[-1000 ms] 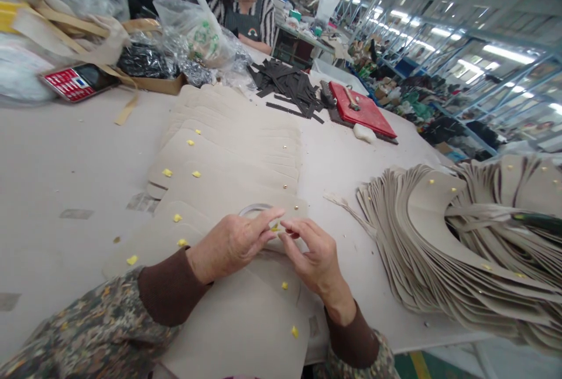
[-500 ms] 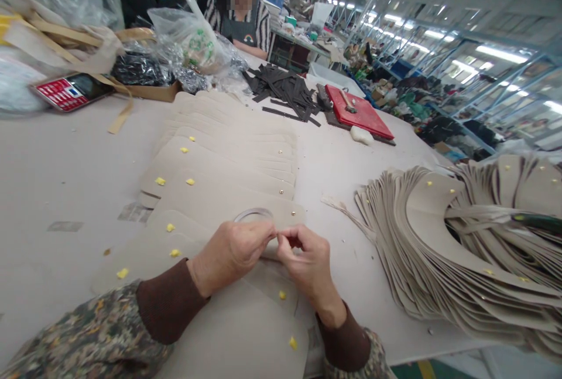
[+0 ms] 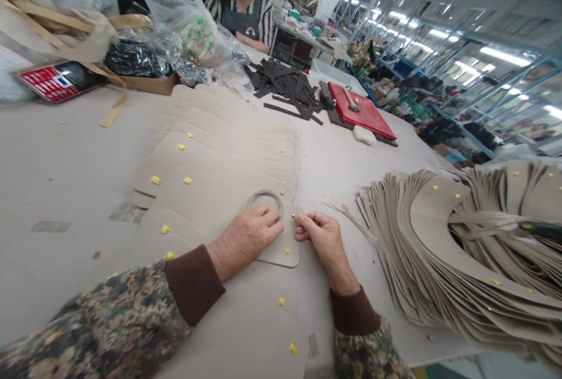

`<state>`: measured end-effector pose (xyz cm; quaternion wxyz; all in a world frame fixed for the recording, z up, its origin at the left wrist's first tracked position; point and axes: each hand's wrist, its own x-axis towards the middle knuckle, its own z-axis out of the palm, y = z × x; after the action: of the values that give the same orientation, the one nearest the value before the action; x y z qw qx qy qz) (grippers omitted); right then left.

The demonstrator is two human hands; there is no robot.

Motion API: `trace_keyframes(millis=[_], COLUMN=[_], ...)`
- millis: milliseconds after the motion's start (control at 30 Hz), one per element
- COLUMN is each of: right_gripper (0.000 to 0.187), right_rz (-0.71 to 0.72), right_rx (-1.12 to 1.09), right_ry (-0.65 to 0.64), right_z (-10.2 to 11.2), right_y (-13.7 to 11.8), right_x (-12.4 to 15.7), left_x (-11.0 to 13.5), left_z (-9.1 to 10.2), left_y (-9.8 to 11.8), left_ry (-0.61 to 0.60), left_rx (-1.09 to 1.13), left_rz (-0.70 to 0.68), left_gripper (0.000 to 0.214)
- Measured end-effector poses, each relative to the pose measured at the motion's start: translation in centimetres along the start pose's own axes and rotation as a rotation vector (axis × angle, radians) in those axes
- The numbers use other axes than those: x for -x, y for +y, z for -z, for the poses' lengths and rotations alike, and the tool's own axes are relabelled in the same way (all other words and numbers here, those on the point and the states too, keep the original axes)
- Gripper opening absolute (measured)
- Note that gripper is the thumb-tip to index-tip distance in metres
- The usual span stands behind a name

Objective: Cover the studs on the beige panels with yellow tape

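My left hand is closed round the near side of a narrow grey ring, which looks like a roll of tape. It rests on a beige panel with rounded corners. At that panel's right edge, my right hand pinches thumb and forefinger together beside a small metal stud; whatever is between the fingertips is too small to tell. More beige panels overlap in a fanned row beyond and beneath, several bearing yellow bits.
Bent stacks of beige panels lie at the right. Dark strips and a red slab with a hammer on it are at the back. Plastic bags and a red calculator-like device stand at the left. A person sits opposite.
My hands have moved apart from their meeting point at the ring. The left now lies lower over the panel with the ring, and the right has gone to the panel's edge by the stud.
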<state>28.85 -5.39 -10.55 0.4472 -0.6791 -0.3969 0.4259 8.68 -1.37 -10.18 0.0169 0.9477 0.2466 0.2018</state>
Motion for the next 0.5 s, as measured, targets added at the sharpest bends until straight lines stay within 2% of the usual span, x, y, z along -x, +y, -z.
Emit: trace_keyframes(millis=[200,367,500], right_gripper=[0.033,0.023,0.018], right_rz=[0.064,0.163,0.169], right_rx=[0.168,0.341,0.399], right_ry=[-0.017,0.018,0.036], right_z=[-0.5,-1.2,-1.5], right_y=[-0.3,-0.7,-0.6], right_x=[0.0,0.1,-0.3], left_x=[0.2,0.3,0.4], left_z=[0.0,0.0,0.1], left_y=[0.2,0.1,0.0], left_ry=[-0.071,-0.084,-0.079], left_rx=[0.005,0.022,0.038], left_rz=[0.021,0.036,0.038], left_gripper=[0.009,0.008,0.008])
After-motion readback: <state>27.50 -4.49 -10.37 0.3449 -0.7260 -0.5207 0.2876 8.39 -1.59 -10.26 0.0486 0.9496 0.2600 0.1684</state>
